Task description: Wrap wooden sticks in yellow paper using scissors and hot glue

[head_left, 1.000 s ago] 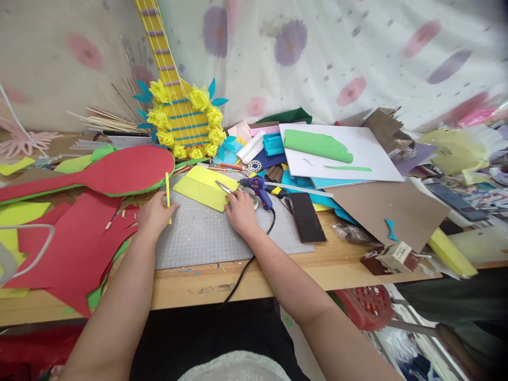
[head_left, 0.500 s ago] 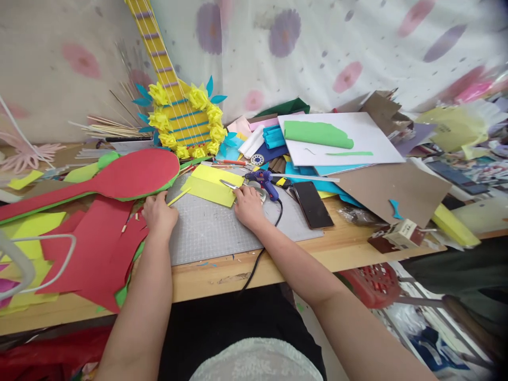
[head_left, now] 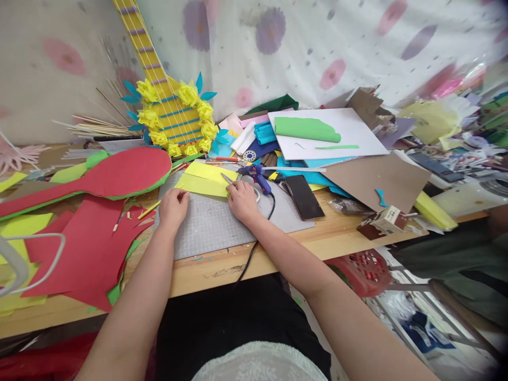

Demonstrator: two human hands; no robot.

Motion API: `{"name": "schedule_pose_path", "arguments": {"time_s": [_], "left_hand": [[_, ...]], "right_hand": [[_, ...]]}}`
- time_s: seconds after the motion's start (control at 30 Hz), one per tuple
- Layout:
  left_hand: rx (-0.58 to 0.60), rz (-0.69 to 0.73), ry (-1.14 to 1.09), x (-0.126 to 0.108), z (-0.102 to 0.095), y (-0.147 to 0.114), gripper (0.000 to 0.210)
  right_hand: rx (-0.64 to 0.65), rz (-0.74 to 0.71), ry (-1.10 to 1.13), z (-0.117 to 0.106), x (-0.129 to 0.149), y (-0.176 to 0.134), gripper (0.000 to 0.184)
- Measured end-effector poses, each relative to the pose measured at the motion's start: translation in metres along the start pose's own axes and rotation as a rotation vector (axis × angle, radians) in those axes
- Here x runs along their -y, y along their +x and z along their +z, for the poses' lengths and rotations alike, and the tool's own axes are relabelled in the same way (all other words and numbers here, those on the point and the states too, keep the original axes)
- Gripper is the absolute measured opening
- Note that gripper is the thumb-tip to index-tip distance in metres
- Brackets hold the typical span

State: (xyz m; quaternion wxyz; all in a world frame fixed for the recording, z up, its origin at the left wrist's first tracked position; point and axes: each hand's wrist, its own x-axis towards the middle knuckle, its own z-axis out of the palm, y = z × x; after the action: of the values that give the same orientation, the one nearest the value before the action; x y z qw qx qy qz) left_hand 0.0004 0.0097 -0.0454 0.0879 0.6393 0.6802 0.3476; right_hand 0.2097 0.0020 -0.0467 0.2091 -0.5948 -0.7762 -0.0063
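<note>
My right hand [head_left: 243, 202] rests on the mat with its fingers closed over a pair of scissors [head_left: 227, 179], whose blades point up and left over the yellow paper [head_left: 202, 185]. The scissors' handles are mostly hidden by the hand. My left hand [head_left: 173, 207] is at the lower left corner of the yellow paper, thumb and fingertips pinched together; what they hold, if anything, is too small to make out. A narrow yellow strip [head_left: 150, 209] lies just left of that hand. Beneath both hands is a grey cutting mat [head_left: 206, 227].
A purple glue gun [head_left: 256, 174] with a black cord lies beyond my right hand, beside a phone [head_left: 304, 197]. To the left are a red guitar-shaped cutout [head_left: 127, 172] and red paper scraps [head_left: 87, 243]. A yellow flowered guitar [head_left: 174, 119] stands behind. A drink carton [head_left: 383, 222] sits at right.
My left hand has moved right, from the red scraps to the yellow paper's corner. The yellow strip has shifted left, off the paper. My right hand stays at the scissors.
</note>
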Motion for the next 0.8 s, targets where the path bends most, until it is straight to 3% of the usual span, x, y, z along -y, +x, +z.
{"name": "schedule_pose_path", "arguments": {"time_s": [0.1,0.3,0.43,0.6,0.8], "left_hand": [[-0.008,-0.008,-0.034,0.004,0.001,0.003,0.019],[-0.035,-0.015,-0.116,0.012,0.006,0.004,0.053],[-0.067,-0.009,-0.105,0.016,0.007,0.003,0.058],[-0.033,0.090,-0.088,0.012,0.008,0.002,0.059],[0.126,0.279,0.062,0.001,0.006,-0.004,0.062]], "right_hand": [[-0.031,0.031,0.006,0.001,0.000,0.000,0.031],[-0.054,0.116,-0.043,0.005,-0.003,0.001,0.029],[-0.086,0.101,-0.008,0.006,-0.001,0.002,0.032],[-0.036,-0.085,0.063,0.009,0.009,0.007,0.050],[0.116,-0.383,0.147,0.015,0.011,0.008,0.038]]}}
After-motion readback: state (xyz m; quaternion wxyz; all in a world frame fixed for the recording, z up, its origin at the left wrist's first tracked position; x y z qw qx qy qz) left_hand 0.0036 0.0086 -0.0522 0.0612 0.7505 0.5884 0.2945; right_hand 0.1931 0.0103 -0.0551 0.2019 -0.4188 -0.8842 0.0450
